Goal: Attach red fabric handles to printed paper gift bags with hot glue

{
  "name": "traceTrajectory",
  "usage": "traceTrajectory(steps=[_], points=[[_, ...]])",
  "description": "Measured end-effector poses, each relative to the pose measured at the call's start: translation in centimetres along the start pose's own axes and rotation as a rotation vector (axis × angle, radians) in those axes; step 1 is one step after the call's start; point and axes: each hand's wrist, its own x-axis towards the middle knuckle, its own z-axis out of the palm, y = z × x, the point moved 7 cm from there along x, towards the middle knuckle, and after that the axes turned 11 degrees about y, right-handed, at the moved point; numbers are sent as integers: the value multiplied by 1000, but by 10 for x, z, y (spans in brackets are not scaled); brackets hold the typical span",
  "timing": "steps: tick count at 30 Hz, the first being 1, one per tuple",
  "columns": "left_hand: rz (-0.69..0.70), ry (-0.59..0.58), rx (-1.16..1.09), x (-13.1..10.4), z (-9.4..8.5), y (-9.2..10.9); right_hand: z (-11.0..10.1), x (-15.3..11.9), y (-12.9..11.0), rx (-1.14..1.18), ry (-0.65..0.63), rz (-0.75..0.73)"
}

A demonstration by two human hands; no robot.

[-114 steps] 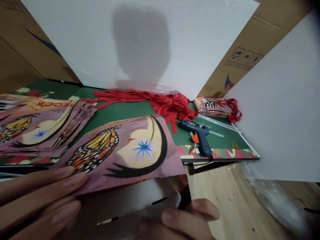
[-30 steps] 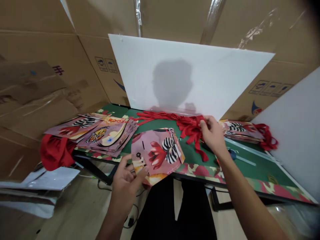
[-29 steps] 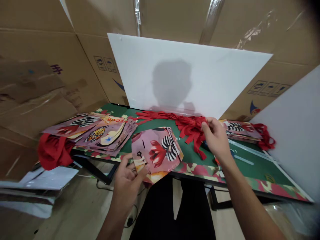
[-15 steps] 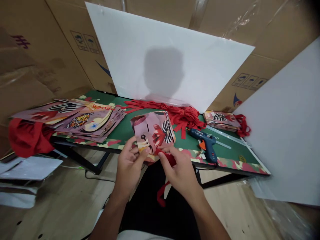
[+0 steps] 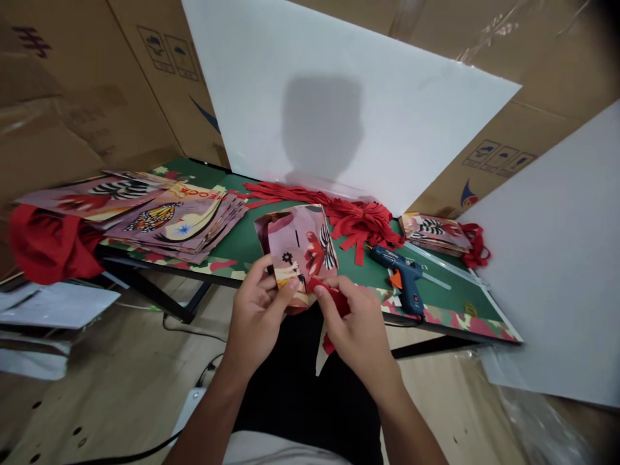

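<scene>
A printed paper bag (image 5: 285, 242) with flowers and black-and-white stripes is held up in front of the table edge. My left hand (image 5: 261, 313) grips its lower left side, thumb on the front. My right hand (image 5: 356, 323) pinches a red ribbon (image 5: 338, 298) against the bag's lower right, beside a slit in the print. Below that hand hangs a pale strip (image 5: 321, 352) with some red ribbon next to it. The ribbon's tip at the bag is hidden by my fingers.
Flat printed bags (image 5: 169, 219) are stacked at the left, near a red ribbon bundle (image 5: 48, 245). Behind the held bag lie more red ribbons (image 5: 361, 223). A blue glue gun (image 5: 404, 278) rests at the right, before a smaller printed stack (image 5: 433, 234). A white board (image 5: 339, 97) stands behind.
The bag has turned slightly in my hands. The red ribbon's hanging end has risen toward my right hand. The whole view has shifted a little.
</scene>
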Motion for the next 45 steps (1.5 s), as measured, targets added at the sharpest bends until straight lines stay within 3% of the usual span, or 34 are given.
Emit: traceTrajectory(steps=[8, 21, 25, 30, 32, 35, 43, 45], points=[[-2, -22, 16, -3, 5, 1, -1, -3, -6, -90, 4, 19], [100, -102, 64, -11, 14, 2, 3, 18, -18, -170, -199, 17], [137, -141, 119, -8, 16, 0, 9, 31, -11, -273, -297, 44], [129, -102, 143, 7, 2, 2, 6, 31, 19, -87, -443, 151], [133, -87, 161, 14, -8, 6, -9, 25, 36, -34, -499, 201], [152, -78, 180, 25, -21, 13, -49, 16, 63, -50, -513, 262], [186, -123, 197, 42, -35, 26, -206, -24, 131, -310, -369, 385], [191, -149, 220, 41, -34, 27, -244, -32, 142, -359, -210, 353]])
